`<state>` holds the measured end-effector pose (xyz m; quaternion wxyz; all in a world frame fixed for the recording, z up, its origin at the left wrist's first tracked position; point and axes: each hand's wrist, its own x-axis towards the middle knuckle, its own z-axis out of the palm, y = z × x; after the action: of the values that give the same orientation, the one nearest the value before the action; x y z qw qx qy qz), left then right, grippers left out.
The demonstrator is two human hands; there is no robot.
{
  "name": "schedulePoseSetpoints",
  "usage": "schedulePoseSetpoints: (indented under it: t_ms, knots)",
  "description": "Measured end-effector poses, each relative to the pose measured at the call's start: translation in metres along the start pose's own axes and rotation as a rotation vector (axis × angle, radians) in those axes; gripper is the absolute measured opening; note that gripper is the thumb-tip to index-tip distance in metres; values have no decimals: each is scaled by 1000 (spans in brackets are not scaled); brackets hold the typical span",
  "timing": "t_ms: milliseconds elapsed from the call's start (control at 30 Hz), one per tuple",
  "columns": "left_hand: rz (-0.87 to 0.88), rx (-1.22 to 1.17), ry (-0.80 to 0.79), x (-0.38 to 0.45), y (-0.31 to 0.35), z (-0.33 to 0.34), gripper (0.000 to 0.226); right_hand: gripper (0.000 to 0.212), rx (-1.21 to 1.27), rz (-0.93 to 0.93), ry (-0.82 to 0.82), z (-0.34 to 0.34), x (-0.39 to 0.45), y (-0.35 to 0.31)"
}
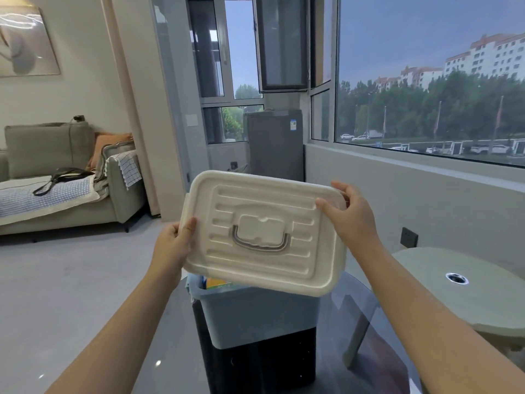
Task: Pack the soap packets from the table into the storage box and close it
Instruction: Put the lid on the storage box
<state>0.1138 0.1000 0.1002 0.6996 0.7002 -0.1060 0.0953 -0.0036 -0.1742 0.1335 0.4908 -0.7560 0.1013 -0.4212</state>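
Observation:
A cream plastic lid (264,231) with a grey handle hangs tilted in the air above the blue-grey storage box (255,317). My left hand (174,241) grips the lid's left edge, thumb on top. At the far right corner my right hand (348,211) grips the lid. The box stands on the dark glass table (346,317). Through the gap under the lid a yellow-green soap packet (217,283) shows inside the box. The rest of the box's inside is hidden by the lid.
A round pale green stool or side table (466,288) with a metal hole stands at the right. A grey sofa (56,177) with a black bag is at the left. A grey appliance (275,143) stands by the window. Grey floor lies left of the table.

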Motion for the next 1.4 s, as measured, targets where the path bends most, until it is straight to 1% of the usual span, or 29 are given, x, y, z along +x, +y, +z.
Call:
schedulePoseSetpoints:
  t_ms: [67,200,300,367,467,600,700,867,1000,1067,1100,1167,1233,1300,1400]
  knots:
    - [-57,-10,45,-3,-9,0,30,47,-36,31,-6,3,-2,13]
    - [-175,23,133,-5,-25,2,35,45,-45,113,-92,13,-9,38]
    - [-178,70,193,-5,-36,5,31,46,-63,164,-130,22,-15,54]
    - [-124,160,189,-6,-42,6,26,48,-98,206,-131,27,-18,65]
    - [-109,282,190,-6,-51,8,37,46,-175,259,-135,30,-18,79]
    - [-218,393,130,3,-59,7,39,35,-264,274,-193,36,-17,88]
    - [-291,431,97,9,-60,5,44,29,-337,274,-159,37,-19,91]
    - [-320,402,47,8,-63,-1,32,26,-415,247,-110,33,-33,96]
    - [-345,384,41,1,-68,-2,27,32,-400,275,-117,34,-37,99]
    - [-355,408,75,-1,-72,-4,26,29,-377,305,-147,34,-35,99]
    - [-355,396,62,-1,-73,-4,27,25,-370,329,-169,33,-33,100]
    - [-373,320,-19,0,-73,-4,33,17,-369,381,-208,31,-25,101]
    - [-429,234,-60,2,-73,-5,40,15,-331,429,-221,31,-14,101]
    - [-497,195,-51,4,-73,-8,43,21,-265,506,-234,35,-4,100]
    - [-586,158,-96,7,-75,-11,43,37,-47,723,-326,43,6,98]
